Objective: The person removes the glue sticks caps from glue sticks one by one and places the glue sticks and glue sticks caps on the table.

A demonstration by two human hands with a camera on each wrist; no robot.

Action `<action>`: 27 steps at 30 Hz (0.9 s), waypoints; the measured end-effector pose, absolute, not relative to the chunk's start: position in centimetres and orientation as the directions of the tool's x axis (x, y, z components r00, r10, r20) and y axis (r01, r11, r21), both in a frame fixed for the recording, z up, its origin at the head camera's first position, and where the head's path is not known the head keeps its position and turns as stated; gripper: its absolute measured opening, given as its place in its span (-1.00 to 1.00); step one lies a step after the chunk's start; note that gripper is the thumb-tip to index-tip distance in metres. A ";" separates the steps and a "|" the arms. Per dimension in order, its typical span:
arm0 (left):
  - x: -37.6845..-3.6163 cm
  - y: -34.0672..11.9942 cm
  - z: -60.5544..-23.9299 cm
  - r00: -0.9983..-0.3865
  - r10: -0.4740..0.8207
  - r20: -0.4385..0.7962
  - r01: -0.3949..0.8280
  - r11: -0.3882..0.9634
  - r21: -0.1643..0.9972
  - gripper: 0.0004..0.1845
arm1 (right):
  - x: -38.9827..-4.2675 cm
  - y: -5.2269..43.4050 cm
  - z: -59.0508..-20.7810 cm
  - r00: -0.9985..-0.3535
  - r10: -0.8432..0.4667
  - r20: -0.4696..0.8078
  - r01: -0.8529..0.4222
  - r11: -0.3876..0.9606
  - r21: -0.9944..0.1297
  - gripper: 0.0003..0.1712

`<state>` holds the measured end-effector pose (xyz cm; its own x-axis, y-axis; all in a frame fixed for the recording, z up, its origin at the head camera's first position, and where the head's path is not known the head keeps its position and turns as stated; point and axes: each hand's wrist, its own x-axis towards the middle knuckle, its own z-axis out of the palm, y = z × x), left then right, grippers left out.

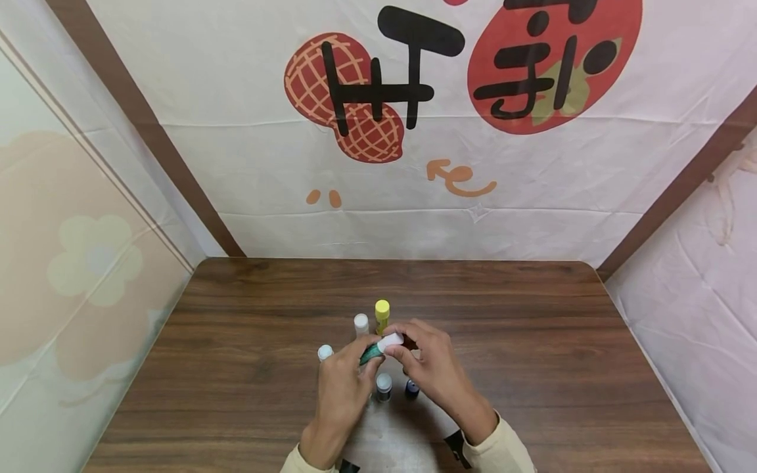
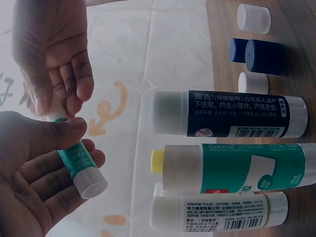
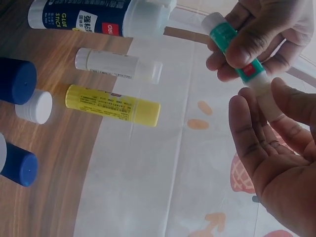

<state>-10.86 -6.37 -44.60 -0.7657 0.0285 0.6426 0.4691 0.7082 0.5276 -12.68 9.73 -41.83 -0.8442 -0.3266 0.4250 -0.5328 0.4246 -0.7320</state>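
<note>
A small green glue stick (image 1: 371, 354) is held in the air between both hands. My left hand (image 1: 345, 384) grips its green body, thumb across the label, and its clear-white base (image 2: 92, 183) sticks out past the fingers in the left wrist view. My right hand (image 1: 434, 361) pinches the white cap (image 1: 391, 341) at the other end between thumb and fingers. In the right wrist view the cap lies in line with the body, its edge partly covered by fingers.
Upright around the hands stand a yellow glue stick (image 3: 111, 105), a white glue stick (image 3: 118, 65), a large navy glue stick (image 2: 237, 114) and a large green glue stick (image 2: 247, 168). Nearer the person are blue caps (image 2: 265, 57) and white caps (image 2: 254, 19) on the wooden table (image 1: 532, 328).
</note>
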 end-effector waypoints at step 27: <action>-9.6 -8.7 -45.2 -0.821 -0.151 0.551 0.335 0.654 0.678 -0.60 | -13.0 14.4 -43.5 -0.924 -0.097 0.370 -0.353 0.586 -0.729 -0.66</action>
